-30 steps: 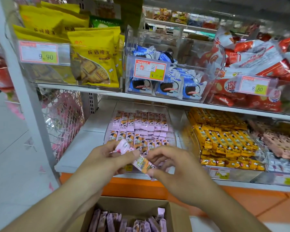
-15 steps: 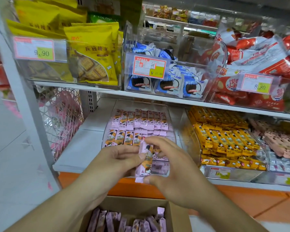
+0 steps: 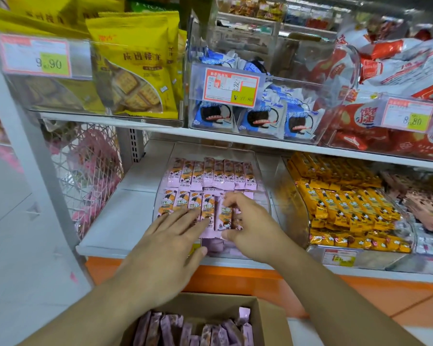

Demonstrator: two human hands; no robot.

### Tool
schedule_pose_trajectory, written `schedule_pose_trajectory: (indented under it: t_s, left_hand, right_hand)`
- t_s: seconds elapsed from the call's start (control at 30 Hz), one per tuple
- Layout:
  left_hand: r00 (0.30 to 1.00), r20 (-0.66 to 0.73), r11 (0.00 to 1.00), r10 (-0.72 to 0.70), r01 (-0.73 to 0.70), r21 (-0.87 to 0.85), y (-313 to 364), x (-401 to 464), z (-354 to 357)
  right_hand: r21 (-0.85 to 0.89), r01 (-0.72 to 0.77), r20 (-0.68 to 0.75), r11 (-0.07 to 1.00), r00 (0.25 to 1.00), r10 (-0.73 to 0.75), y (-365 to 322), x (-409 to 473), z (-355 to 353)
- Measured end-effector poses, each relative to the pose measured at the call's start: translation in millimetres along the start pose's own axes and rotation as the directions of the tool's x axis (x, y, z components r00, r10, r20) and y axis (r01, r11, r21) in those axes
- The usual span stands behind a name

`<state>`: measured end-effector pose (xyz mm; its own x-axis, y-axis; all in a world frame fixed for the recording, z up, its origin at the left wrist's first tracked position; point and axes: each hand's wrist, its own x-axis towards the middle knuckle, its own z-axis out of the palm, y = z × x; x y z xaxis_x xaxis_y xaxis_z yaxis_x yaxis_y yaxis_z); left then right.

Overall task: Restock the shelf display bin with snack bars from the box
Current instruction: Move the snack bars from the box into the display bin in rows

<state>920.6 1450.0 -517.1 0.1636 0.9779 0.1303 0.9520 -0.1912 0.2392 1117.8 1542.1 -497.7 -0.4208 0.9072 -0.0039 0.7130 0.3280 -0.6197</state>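
Note:
A clear display bin [image 3: 261, 186] on the lower shelf holds two rows of pink-and-orange snack bars [image 3: 211, 174]. My left hand [image 3: 170, 242] lies flat with spread fingers on the front row, fingertips touching a bar. My right hand [image 3: 248, 226] pinches a pink snack bar [image 3: 225, 216] between thumb and fingers, setting it into the front row. Below, an open cardboard box [image 3: 270, 320] holds several more pink bars [image 3: 193, 330].
To the right stands a bin of yellow bars [image 3: 345, 203] and one of pale pink packs [image 3: 425, 208]. The upper shelf carries yellow biscuit bags [image 3: 133, 68], blue packs [image 3: 258, 116] and red packs [image 3: 375, 121]. A white upright [image 3: 33, 156] and wire mesh [image 3: 85, 171] are left.
Both hands moved forward from in front of the shelf edge into the bin. The bars held between them are now laid down in the front row; the left hand has flattened out.

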Motion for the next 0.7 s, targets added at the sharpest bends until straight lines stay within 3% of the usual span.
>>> schedule_pose_trajectory:
  t_s: [0.4, 0.7]
  left_hand:
    - [0.998, -0.032, 0.998, 0.047, -0.046, 0.046, -8.8, -4.5, 13.6]
    - [0.976, -0.111, 0.964, 0.185, -0.202, -0.172, 21.0, -29.8, 3.6]
  right_hand:
    - [-0.268, 0.120, -0.034, 0.956, 0.990, -0.134, 12.1, -4.0, 15.8]
    - [-0.062, 0.239, -0.019, 0.969, 0.970, -0.240, 14.9, -48.9, -35.6]
